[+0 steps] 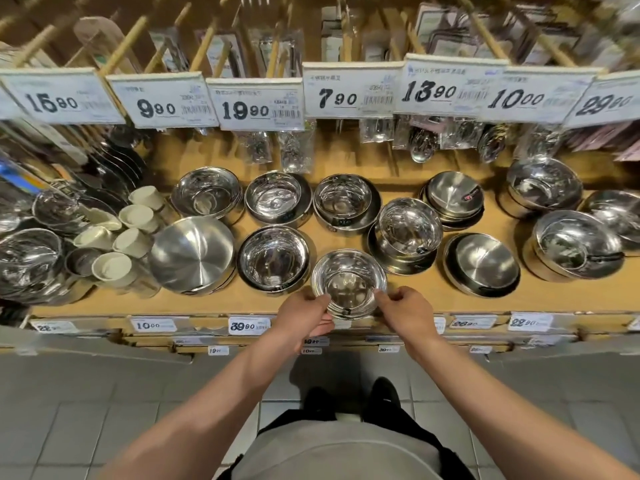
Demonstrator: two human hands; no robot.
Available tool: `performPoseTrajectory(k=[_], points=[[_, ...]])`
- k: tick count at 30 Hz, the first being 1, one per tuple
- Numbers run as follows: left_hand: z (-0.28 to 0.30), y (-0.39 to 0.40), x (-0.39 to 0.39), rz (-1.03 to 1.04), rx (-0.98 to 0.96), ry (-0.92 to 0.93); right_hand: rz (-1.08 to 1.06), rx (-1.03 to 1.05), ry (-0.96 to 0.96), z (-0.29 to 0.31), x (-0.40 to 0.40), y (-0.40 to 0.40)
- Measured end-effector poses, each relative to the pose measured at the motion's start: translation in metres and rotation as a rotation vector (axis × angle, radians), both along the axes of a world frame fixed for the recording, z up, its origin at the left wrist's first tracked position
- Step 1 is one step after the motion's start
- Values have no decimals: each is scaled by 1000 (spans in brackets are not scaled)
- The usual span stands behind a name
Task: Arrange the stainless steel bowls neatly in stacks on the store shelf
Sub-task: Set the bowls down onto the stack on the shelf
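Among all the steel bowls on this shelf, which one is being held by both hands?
The small shiny bowl at the shelf's front edge, centre. The left hand and right hand pinch its rim on opposite sides; no hand touches any other bowl.

Tight shelf, open front
Bowls (273,259) crowd the shelf (433,299); price tags (348,90) overhang behind; bare strip along front edge.

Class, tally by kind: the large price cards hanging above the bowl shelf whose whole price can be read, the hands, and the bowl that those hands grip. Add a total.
Hanging price cards: 7
Hands: 2, left hand and right hand
Gripped bowl: 1
Total: 10
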State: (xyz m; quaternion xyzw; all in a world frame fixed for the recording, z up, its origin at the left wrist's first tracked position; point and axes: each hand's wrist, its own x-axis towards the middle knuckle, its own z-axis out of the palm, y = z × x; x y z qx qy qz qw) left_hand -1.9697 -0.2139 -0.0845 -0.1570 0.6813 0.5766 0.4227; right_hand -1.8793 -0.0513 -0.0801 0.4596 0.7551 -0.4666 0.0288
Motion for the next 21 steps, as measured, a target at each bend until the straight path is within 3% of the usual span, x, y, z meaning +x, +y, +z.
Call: performPoseTrajectory(k=[5,17,21], points=[[-3,2,-6,-13,-63,107,-29,-87,104,1,-3,2],[-5,2,-6,-66,-105,171,293,371,-37,14,-15,7],[-6,2,-7,-53,-112,167,247,340,-44,13,-18,8]])
